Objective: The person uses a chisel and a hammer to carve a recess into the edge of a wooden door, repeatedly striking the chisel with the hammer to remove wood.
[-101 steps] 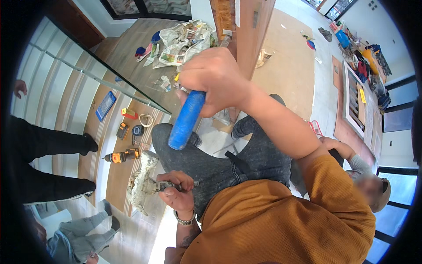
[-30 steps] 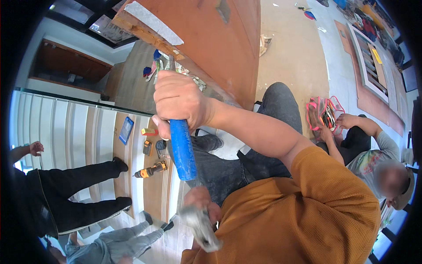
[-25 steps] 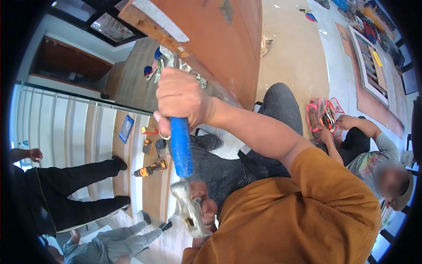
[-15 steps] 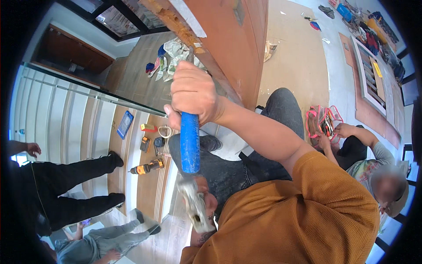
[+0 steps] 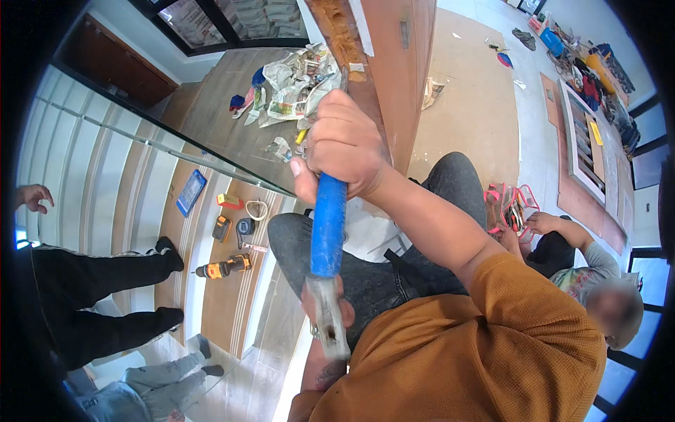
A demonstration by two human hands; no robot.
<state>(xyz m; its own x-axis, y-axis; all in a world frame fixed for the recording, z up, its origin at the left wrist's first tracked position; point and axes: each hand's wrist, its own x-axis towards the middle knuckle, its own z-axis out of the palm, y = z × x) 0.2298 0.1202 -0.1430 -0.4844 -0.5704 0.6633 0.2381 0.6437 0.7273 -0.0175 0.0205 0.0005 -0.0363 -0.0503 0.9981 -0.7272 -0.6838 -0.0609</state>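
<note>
My right hand (image 5: 344, 144) is closed around a chisel with a blue handle (image 5: 328, 225), held lengthwise against the edge of the wooden door (image 5: 397, 70), near a rough cut recess (image 5: 337, 35); the hand hides part of the blade. My left hand (image 5: 341, 306), largely hidden, grips a whitish, paint-stained hammer (image 5: 325, 316), its head at the butt of the blue handle; I cannot tell whether they touch. Crumpled newspaper (image 5: 295, 77) lies on the floor beside the door.
On the steps (image 5: 218, 295) by the glass railing (image 5: 140, 126) lie a drill (image 5: 223, 266), tape measure (image 5: 246, 226) and blue case (image 5: 191, 191). Co-workers' legs (image 5: 112, 267) show at left. A person (image 5: 576, 281) crouches at right by a pink-trimmed bag (image 5: 510, 211). A framed panel (image 5: 583, 141) lies beyond.
The hammer, out to the left 3.4 seconds ago, is now at the chisel's butt. In the last second the chisel, both hands and the door edge have shifted rightward in the picture.
</note>
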